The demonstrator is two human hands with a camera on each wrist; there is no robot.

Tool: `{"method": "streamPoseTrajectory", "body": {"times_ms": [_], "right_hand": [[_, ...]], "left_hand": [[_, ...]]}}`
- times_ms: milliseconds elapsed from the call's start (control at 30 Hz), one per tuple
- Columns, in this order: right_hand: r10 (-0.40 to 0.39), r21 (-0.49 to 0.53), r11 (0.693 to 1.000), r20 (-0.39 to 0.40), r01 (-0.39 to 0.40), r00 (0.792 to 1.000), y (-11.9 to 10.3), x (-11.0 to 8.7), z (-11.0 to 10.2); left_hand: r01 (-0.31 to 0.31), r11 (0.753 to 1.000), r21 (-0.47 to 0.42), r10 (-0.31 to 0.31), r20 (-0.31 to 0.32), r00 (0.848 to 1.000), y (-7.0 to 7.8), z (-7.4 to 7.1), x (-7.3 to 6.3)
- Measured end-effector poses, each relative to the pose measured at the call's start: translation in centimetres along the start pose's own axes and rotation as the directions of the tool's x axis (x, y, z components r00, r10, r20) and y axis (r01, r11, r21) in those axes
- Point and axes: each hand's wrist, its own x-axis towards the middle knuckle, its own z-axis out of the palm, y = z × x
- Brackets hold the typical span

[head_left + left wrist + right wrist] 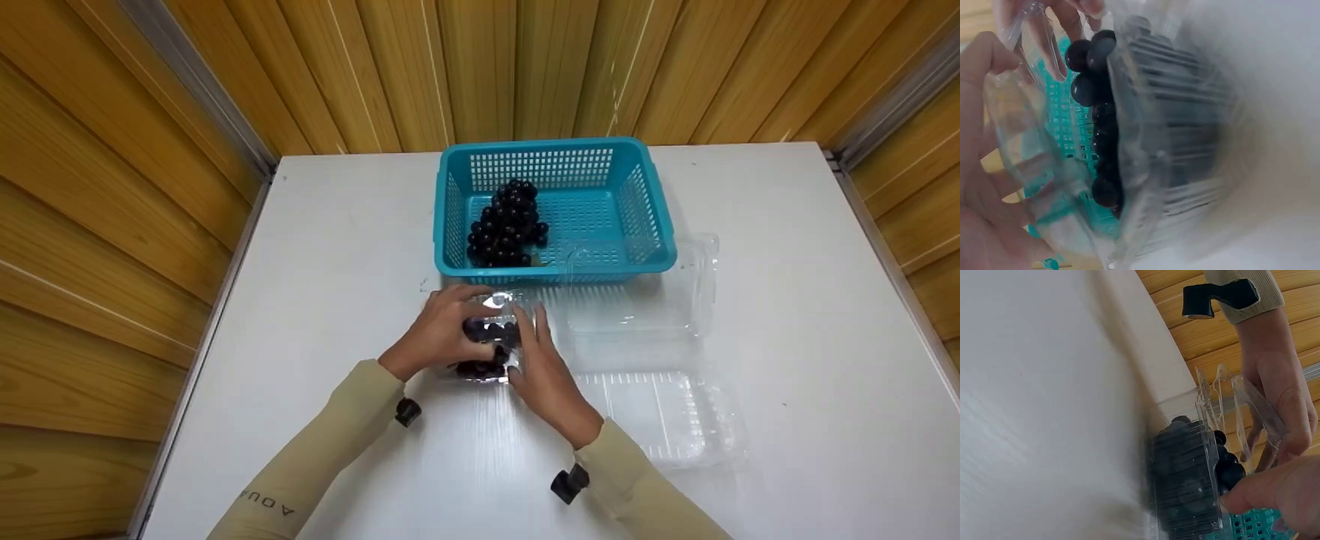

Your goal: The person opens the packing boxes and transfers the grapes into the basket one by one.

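Dark grapes (480, 368) lie in a clear plastic clamshell container (1185, 478) on the white table. Its hinged lid (1258, 405) is raised at a slant over the grapes. My left hand (448, 324) grips the lid, with its fingers across the far side and its thumb toward the near edge. From the right side, my right hand (545, 367) holds the container. A digit of that hand touches the rim beside the grapes in the right wrist view. Some fingertips are hidden behind plastic or the other hand.
Behind the hands stands a turquoise basket (660, 225) with a large bunch of dark grapes (508, 225) in its left part. To the right lies another clear container, its upper half (637, 300) against the basket and its ribbed lower half (652, 420) nearer. Wooden walls (480, 67) border the table.
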Motion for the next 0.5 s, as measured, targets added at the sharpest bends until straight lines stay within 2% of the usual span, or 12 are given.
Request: {"method": "streamPoseTrajectory", "body": {"times_ms": [167, 500], "right_hand": [[0.01, -0.009, 1.0, 0.004, -0.01, 1.0, -0.1, 0.0, -0.1], [0.02, -0.002, 1.0, -0.023, -0.02, 1.0, 0.0, 0.0, 0.0]], "left_hand": [[-0.007, 0.999, 0.031, 0.005, 0.061, 0.998, 0.1, -0.6, 0.2], [0.031, 1.0, -0.004, -0.03, 0.171, 0.985, 0.6, -1.7, 1.0]]}}
